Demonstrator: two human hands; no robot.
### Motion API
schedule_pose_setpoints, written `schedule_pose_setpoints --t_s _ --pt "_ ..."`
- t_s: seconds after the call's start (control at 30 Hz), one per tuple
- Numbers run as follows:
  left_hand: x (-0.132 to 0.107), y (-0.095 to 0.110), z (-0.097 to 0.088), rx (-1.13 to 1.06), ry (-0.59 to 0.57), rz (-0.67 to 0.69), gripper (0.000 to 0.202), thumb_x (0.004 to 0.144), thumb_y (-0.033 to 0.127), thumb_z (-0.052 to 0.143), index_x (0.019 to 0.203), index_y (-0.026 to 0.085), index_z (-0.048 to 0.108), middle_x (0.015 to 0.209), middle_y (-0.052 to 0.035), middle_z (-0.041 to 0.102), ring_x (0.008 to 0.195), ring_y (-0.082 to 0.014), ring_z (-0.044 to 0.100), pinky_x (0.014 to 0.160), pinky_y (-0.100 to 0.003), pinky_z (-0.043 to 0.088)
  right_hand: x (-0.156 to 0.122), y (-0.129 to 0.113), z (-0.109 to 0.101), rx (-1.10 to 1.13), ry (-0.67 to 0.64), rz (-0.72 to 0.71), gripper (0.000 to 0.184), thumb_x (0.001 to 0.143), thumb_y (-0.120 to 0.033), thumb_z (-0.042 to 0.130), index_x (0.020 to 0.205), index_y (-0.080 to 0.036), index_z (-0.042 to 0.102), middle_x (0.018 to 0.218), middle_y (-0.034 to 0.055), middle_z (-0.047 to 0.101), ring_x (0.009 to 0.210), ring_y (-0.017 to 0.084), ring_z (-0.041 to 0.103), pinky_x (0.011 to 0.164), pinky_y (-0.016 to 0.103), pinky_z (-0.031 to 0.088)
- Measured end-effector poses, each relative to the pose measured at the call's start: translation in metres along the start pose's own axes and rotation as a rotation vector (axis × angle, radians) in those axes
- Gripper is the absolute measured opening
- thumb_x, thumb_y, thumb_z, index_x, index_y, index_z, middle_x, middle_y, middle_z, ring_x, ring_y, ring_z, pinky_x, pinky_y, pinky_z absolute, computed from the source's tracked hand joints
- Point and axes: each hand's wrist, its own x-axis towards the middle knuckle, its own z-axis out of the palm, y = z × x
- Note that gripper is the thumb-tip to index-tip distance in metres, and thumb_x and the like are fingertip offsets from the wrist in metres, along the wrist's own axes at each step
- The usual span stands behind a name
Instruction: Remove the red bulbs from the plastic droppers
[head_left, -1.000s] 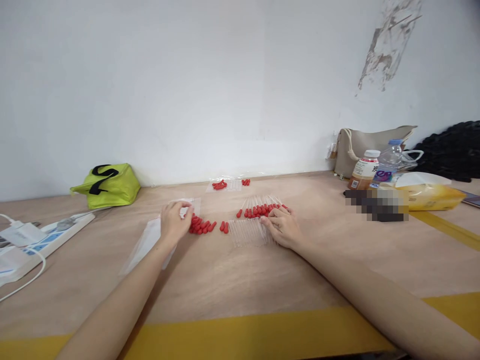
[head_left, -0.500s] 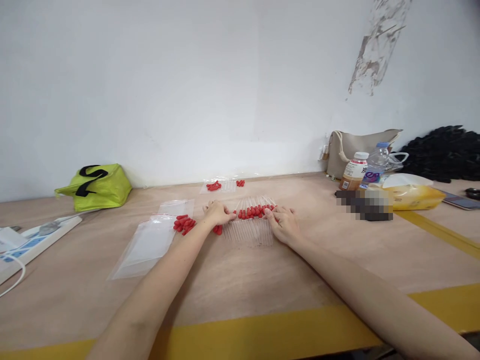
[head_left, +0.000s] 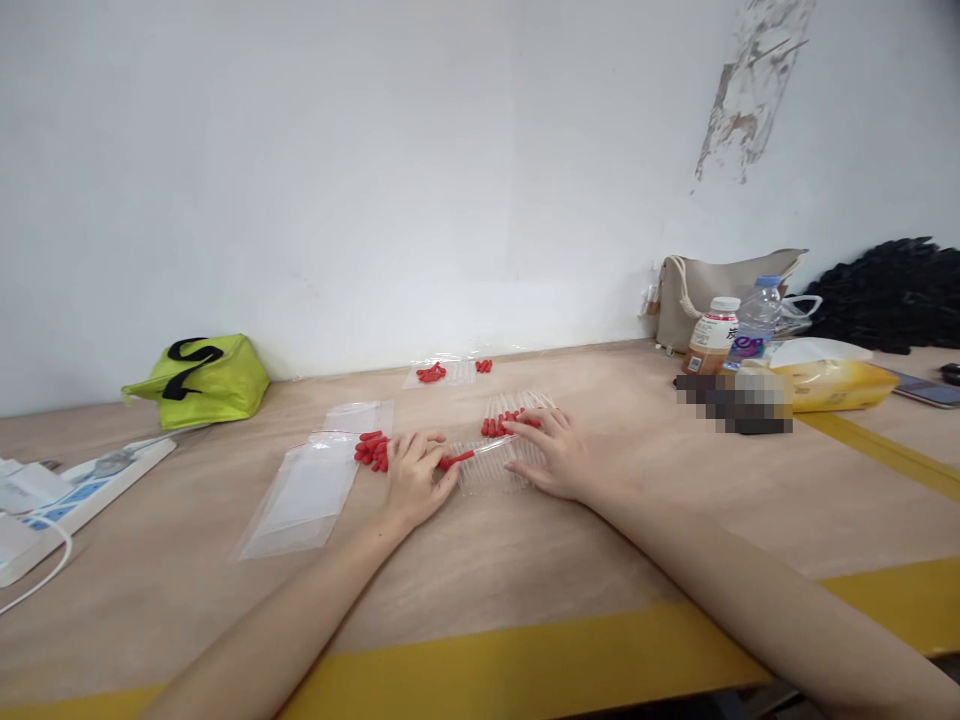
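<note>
On brown table (head_left: 480,570), pinched a red bulb (head_left: 459,460) tipped with clear tube (head_left: 493,446) in left hand (head_left: 412,482); spread right hand (head_left: 561,455) wide.

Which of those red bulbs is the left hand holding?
The red bulb pinched by the left hand, its narrow end in line with a clear tube. Other bulbs lie grouped beside that hand, near the right hand, and by the wall.

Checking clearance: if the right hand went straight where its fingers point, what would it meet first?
The right hand would probably meet the red bulbs just ahead; depth is unclear, so they may touch now.
</note>
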Motion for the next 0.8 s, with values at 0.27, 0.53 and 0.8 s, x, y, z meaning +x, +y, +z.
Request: schedule_pose_setpoints --t_s 0.27,0.53,0.8 --pt "-0.007 0.0 0.005 -0.036 0.008 0.099 0.01 0.078 0.028 0.054 0.077 0.022 0.062 0.088 -0.0037 0.063 0.084 -0.019 0.051 0.077 -0.035 0.033 -0.003 -0.009 0.007 -0.012 -0.087 -0.155 0.023 0.085 -0.038 0.046 0.092 -0.025 0.064 0.079 0.0017 0.064 0.083 0.016 0.049 0.089 0.04 0.022" --pt "-0.004 0.006 0.005 -0.136 -0.086 0.161 0.027 0.08 0.032 0.053 0.103 0.019 0.057 0.104 -0.0061 0.06 0.097 -0.0193 0.05 0.081 -0.033 0.035 -0.002 -0.015 0.01 -0.047 -0.101 -0.166 0.025 0.088 -0.032 0.041 0.086 -0.022 0.064 0.072 0.0014 0.06 0.076 0.014 0.045 0.087 0.038 0.021" --pt "-0.005 0.006 0.006 -0.126 -0.098 0.284 0.015 0.084 0.027 0.049 0.079 0.023 0.063 0.084 0.0018 0.068 0.089 -0.0158 0.054 0.087 -0.038 0.028 -0.005 -0.014 0.01 0.001 -0.09 -0.225 0.021 0.086 -0.03 0.045 0.08 -0.022 0.064 0.066 -0.0007 0.059 0.074 0.013 0.043 0.087 0.037 0.019"
